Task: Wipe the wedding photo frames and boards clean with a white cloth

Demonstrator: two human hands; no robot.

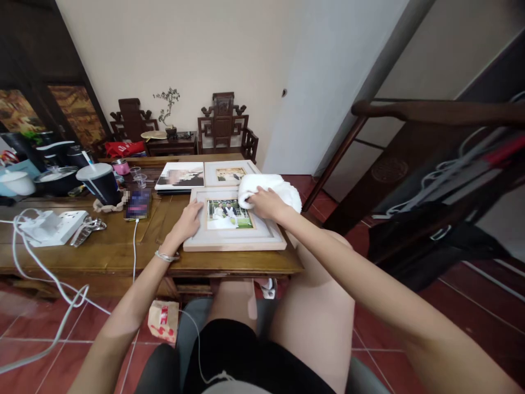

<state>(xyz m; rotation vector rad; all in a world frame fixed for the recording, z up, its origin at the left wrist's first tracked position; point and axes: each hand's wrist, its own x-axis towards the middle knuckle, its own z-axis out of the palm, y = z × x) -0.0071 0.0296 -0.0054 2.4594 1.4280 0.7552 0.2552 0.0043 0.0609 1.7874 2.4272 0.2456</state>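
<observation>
A light wooden photo frame (235, 241) lies flat at the table's front right, with a picture (221, 217) of two people in wedding clothes in it. My left hand (189, 220) is closed on the frame's left edge. My right hand (264, 202) grips a folded white towel (283, 189) and presses it on the frame's upper right part. Behind it lies a second pale frame (211, 172) with a smaller photo. To its left is a stack topped by a photo album or print (172, 171), partly blurred out.
On the wooden table (110, 251) to the left are a phone (138, 205) with a cable, a power strip (61, 232), glasses (87, 230) and a black cup (100, 183) with a straw. A dark wooden chair (410, 112) stands close on the right.
</observation>
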